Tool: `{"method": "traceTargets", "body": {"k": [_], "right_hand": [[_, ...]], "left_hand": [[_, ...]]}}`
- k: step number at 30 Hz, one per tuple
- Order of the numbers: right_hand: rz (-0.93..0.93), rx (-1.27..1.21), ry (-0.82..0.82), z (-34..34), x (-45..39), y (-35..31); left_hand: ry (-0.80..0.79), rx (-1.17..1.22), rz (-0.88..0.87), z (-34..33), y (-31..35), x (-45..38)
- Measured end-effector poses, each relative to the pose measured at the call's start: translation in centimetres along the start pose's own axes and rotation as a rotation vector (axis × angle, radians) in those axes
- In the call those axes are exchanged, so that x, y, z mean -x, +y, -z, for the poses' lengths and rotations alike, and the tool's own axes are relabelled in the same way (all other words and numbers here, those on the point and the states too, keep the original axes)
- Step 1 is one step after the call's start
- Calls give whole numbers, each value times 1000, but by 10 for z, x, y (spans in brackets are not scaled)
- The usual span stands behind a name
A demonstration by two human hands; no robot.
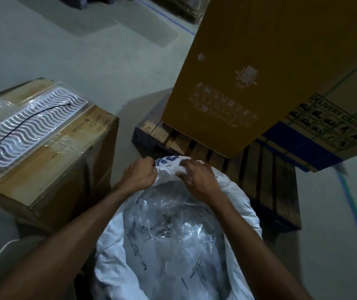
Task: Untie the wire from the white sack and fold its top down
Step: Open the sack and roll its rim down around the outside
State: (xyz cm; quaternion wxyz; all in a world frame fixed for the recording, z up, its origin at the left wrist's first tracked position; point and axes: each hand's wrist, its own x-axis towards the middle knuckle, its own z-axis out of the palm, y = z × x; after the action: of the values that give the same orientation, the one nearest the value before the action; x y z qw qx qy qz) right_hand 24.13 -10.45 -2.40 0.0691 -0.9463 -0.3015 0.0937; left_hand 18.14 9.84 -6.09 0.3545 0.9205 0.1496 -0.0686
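Both grips, left hand (139,174) and right hand (197,177), clench the far rim of the open white sack (112,256) in the near centre, while the black wire (32,118) lies on the left carton (69,152).

- Grey concrete floor (91,50), dimly lit, blue line at 12 o'clock.
- Tall brown cardboard carton (259,68) on wooden pallet (266,180), 2 o'clock.
- Plastic-wrapped cardboard box (65,161), 9 o'clock.
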Motion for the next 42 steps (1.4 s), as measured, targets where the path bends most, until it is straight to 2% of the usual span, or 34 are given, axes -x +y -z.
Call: {"method": "traceTargets", "body": {"k": [2, 4, 7, 10, 13, 15, 16, 18, 20, 21, 23, 27, 28, 30, 32, 33, 35, 36, 38, 40, 42], "right_hand": [[-54, 87, 15, -5, 10, 12], [-83, 24, 13, -15, 12, 19], [-131, -185, 34, -22, 2, 14], [-218, -307, -63, -22, -19, 12], [-268, -406, -198, -14, -28, 18], [-234, -491, -142, -8, -22, 19], [-187, -470, -66, -7, -16, 20], [-139, -170, 90, -11, 0, 24], [-234, 178, 198, -18, 16, 30], [-260, 235, 202, -21, 21, 36], [-282, 195, 175, -25, 27, 47], [-365, 74, -29, -30, 18, 57], [-374, 21, -42, -31, 15, 59], [-484, -238, -61, -24, 5, 63], [-538, -420, -138, -14, 1, 72], [-492, -418, -138, -8, 2, 74], [-390, -383, -46, 1, 14, 73], [-362, -357, 0, 5, 24, 70], [-361, -106, 100, 4, 53, 66], [-458, 121, 162, 0, 83, 67], [-553, 19, 163, -5, 99, 72]], "left_hand": [[-33, 25, 34, -5, 7, -1], [-88, 5, 1, -7, 13, 1], [-96, -193, -151, -14, 23, 5], [-13, -306, -296, -25, 33, 9], [4, -175, -218, -29, 37, 4], [22, -96, -98, -30, 40, 0], [24, -82, -38, -30, 41, -4], [-4, -64, 97, -27, 43, -14], [-87, -2, 185, -25, 42, -26], [-133, 36, 185, -25, 42, -30], [-191, 39, 81, -31, 44, -32], [-38, -401, -356, -51, 56, -17], [-27, -468, -442, -54, 60, -13], [-67, -484, -496, -59, 66, -10], [-68, -407, -477, -61, 70, -10], [-48, -341, -448, -61, 73, -9], [-39, -235, -343, -61, 76, -10], [-45, -186, -280, -59, 78, -12], [-79, -84, -127, -56, 80, -19], [-177, -56, 0, -54, 81, -27], [-277, -75, -17, -56, 78, -32]]}}
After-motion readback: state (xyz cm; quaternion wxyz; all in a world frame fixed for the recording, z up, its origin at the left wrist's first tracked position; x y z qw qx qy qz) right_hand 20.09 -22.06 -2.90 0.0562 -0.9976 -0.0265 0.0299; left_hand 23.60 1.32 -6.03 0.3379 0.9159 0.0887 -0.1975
